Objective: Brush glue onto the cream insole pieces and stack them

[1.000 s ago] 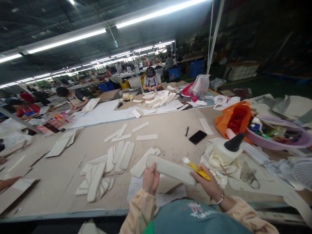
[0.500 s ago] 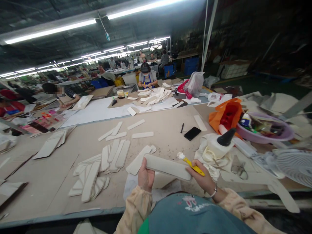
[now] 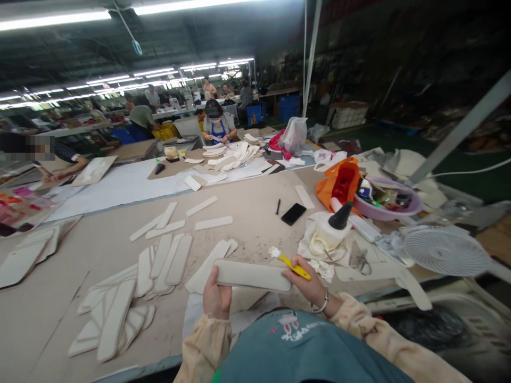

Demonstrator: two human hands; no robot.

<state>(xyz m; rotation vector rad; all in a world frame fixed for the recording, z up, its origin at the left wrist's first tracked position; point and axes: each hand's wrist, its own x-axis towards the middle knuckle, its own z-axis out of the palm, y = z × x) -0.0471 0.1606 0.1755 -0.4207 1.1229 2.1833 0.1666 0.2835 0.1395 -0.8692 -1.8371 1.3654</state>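
Observation:
A long off-white strip-shaped panel [image 3: 251, 275] with rounded ends is held level above the table's front edge. My left hand [image 3: 216, 296] grips its left end, thumb on top. At the other end my right hand [image 3: 308, 281] pinches the panel while also holding a yellow-handled brush [image 3: 295, 267], its white-coated bristles pointing up and left. Just behind the panel, similar pieces [image 3: 209, 266] lie on the table. Several more rounded strips [image 3: 115, 319] are piled in loose, overlapping stacks to the left.
A black phone [image 3: 293, 214] and a dark pen [image 3: 278, 207] lie on the table [image 3: 247, 234]. To the right are a white bottle with a black nozzle [image 3: 331, 229], a fan [image 3: 445, 252], an orange bag [image 3: 339, 183] and a purple basin [image 3: 389, 207]. A co-worker [image 3: 219, 125] sits opposite.
The view has swung right, so the scene sits further left. Both hands keep the panel and the brush in nearly the same pose.

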